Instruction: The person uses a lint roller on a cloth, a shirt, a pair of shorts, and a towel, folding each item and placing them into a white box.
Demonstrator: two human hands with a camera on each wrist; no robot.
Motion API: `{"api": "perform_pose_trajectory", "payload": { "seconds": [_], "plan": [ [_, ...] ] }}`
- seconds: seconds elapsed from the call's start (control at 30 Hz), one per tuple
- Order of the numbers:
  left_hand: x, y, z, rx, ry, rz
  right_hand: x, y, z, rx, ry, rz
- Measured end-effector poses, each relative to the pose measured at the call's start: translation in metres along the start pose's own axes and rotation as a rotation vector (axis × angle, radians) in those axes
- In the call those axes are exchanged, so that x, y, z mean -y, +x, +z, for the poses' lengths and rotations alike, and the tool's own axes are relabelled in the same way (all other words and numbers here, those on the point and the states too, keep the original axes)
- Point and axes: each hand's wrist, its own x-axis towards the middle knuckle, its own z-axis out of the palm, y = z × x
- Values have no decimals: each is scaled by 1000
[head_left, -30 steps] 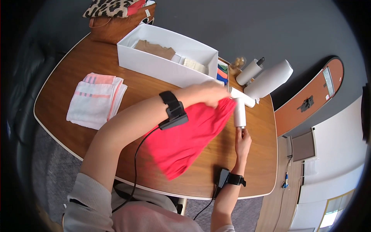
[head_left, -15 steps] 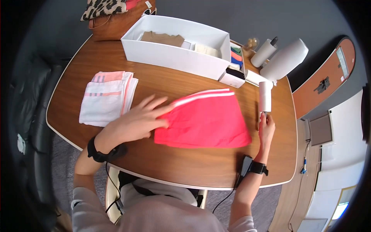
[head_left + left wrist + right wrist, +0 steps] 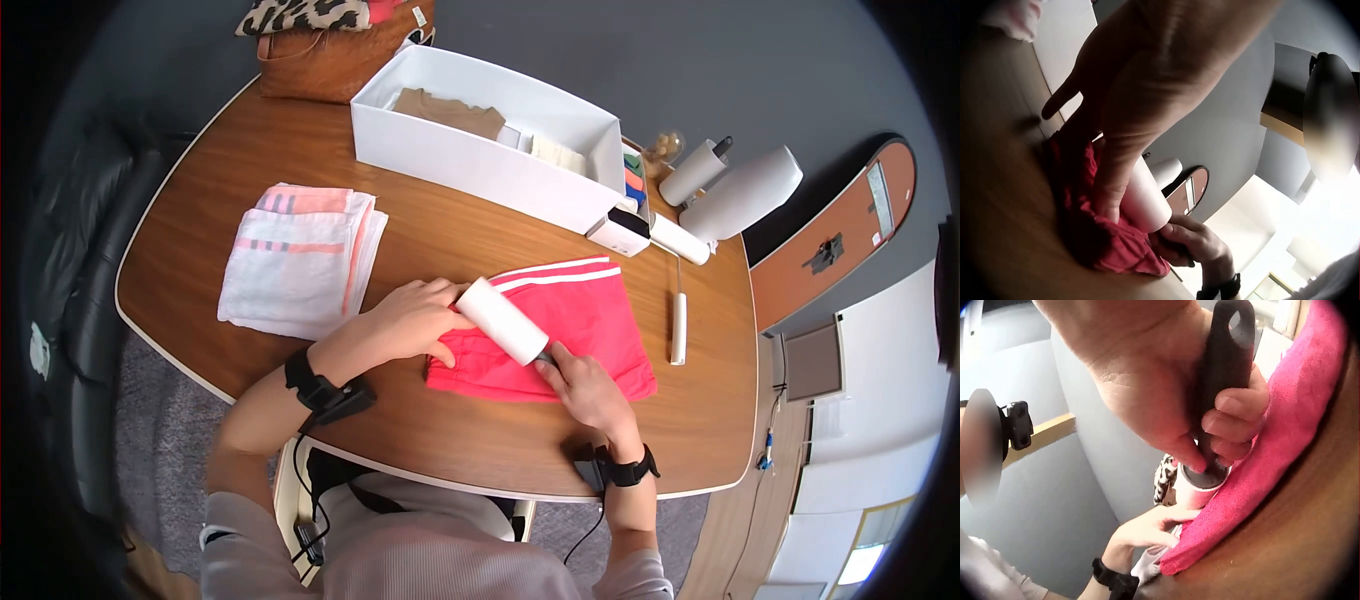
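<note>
Red shorts [image 3: 605, 335] with white side stripes lie flat on the wooden table [image 3: 540, 450]. My right hand [image 3: 592, 392] grips the dark handle [image 3: 1225, 369] of a lint roller, fingers wrapped round it in the right wrist view. The roller's white sheet roll [image 3: 503, 320] lies slantwise over the left part of the shorts, its far end close to my left fingers. With fingers spread, my left hand [image 3: 412, 322] rests on the left edge of the shorts. In the left wrist view its thumb presses the bunched red cloth [image 3: 1129, 253] beside the roll.
A folded white and pink towel [image 3: 290, 270] lies to the left. Behind stands a long white box [image 3: 480, 165] with folded brown cloth [image 3: 450, 112] inside, and a smaller box [image 3: 620, 235] at its right end. A thin-handled white roller [image 3: 679, 330] lies right of the shorts.
The shorts went from being swung in my left hand to lying flat. My right hand brought the lint roller from the right side leftward over them. My left hand now touches their left edge.
</note>
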Motion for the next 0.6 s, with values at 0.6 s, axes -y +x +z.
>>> {"api": "perform_pose_trajectory", "payload": {
  "seconds": [0.6],
  "plan": [
    [-4,-6,8,-83,51,-52,-126,9,-15,-388,-172,544]
  ]
}}
